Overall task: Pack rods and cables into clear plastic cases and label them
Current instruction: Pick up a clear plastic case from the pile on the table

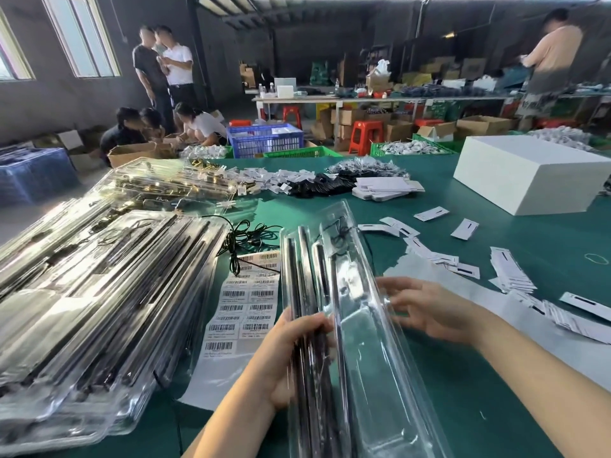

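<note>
Two hands on one clear plastic case (357,325), head view, held over the green table (496,233). Case is a long hinged clamshell, open, running from bottom centre up toward the middle of the table. Left half carries dark rods (305,292) seated in its channels; a thin black cable (339,233) is bundled near the far end. Right half is the see-through lid, tilted up and not closed.

Left hand (291,352) grips the rod-side half from the left, fingers curled over the rods, thumb under. Right hand (426,309) sits on the lid's right edge, fingers spread and lightly bent, tips touching the plastic; whether the thumb pinches the rim, cannot tell.

Barcode label sheet (243,302) lies flat just left of the case, partly under a loose black wire (244,236). Further left: a stack of packed cases (99,292), overlapping and slanted. Behind that, more clear trays with gold-coloured parts (165,185).

Right of the case: scattered white card tags (509,272), plus a rubber band (596,258). White box (529,173) at far right of the table. Heap of small white and black pieces (314,180) across the table's far side.

Background: several people around cartons, blue crate (264,140), red stools (365,135).
</note>
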A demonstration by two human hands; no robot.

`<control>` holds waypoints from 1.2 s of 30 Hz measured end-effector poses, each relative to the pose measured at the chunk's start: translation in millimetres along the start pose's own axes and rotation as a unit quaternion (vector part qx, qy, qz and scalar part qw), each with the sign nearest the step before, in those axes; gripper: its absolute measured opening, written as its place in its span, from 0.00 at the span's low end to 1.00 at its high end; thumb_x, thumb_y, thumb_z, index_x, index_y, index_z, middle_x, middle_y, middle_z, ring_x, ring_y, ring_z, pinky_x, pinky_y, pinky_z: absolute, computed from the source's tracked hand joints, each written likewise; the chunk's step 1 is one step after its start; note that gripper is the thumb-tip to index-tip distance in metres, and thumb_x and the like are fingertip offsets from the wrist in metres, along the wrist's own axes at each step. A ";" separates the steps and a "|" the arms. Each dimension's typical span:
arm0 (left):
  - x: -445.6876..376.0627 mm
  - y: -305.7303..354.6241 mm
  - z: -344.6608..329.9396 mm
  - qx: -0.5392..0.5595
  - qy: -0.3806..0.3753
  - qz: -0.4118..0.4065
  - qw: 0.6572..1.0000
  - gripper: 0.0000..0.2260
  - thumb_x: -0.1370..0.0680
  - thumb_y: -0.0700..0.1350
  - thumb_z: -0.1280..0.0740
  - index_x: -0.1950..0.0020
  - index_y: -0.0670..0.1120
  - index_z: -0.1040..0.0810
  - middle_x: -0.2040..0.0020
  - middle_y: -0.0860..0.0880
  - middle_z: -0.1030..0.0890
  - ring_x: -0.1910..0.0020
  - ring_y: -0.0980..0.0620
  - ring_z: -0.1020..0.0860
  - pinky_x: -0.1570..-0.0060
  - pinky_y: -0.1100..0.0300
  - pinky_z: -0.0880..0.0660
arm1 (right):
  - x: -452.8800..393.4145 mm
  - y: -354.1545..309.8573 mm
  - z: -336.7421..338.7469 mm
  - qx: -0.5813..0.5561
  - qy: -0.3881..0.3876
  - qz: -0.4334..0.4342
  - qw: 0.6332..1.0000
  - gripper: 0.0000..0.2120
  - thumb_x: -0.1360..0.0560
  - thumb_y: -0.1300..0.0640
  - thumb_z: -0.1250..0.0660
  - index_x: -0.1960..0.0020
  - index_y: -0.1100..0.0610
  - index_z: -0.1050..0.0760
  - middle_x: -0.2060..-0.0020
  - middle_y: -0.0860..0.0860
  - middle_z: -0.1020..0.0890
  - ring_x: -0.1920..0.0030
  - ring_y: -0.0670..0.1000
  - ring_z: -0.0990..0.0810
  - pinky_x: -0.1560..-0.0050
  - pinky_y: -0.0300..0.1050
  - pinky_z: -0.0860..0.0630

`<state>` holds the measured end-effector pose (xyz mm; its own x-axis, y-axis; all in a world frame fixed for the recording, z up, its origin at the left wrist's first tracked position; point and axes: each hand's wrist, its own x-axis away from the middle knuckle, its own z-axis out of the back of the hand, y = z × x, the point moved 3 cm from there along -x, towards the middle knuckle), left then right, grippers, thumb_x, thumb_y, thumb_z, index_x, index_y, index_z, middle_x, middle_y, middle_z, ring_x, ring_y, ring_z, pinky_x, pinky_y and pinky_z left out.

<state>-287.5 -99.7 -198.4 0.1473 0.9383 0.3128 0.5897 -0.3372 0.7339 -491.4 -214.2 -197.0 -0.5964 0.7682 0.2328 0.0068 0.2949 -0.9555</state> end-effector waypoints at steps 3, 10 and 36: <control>-1.9 -1.8 2.5 0.033 0.002 0.006 0.999 0.16 0.30 0.37 0.30 0.47 0.44 0.32 0.64 0.41 0.23 0.72 0.46 0.23 0.72 0.55 0.22 | -12.3 -1.0 -20.2 0.225 0.125 0.083 0.963 0.08 0.24 0.60 0.31 0.47 0.50 0.21 0.47 0.49 0.16 0.52 0.46 0.16 0.56 0.37 0.20; -3.9 2.6 3.4 0.036 0.017 -0.056 0.998 0.11 0.33 0.35 0.31 0.52 0.38 0.24 0.67 0.41 0.20 0.74 0.48 0.21 0.75 0.58 0.22 | -18.0 -21.2 -27.8 0.121 0.270 0.187 0.937 0.10 0.18 0.53 0.42 0.55 0.52 0.25 0.57 0.50 0.20 0.56 0.48 0.19 0.44 0.50 0.23; -9.4 -2.0 12.7 -0.027 0.073 -0.093 0.993 0.18 0.27 0.32 0.31 0.41 0.40 0.32 0.60 0.37 0.18 0.67 0.44 0.18 0.71 0.56 0.22 | -34.6 -44.3 -35.0 -0.009 0.214 0.093 0.972 0.08 0.20 0.57 0.36 0.53 0.51 0.18 0.74 0.47 0.30 0.75 0.45 0.30 0.73 0.39 0.30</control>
<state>-280.0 -106.9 -210.5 -0.0802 0.9650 0.2497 0.5524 -0.1655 0.8170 -443.0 -233.9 -156.4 -0.1946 0.9742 0.1140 0.0980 0.1350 -0.9860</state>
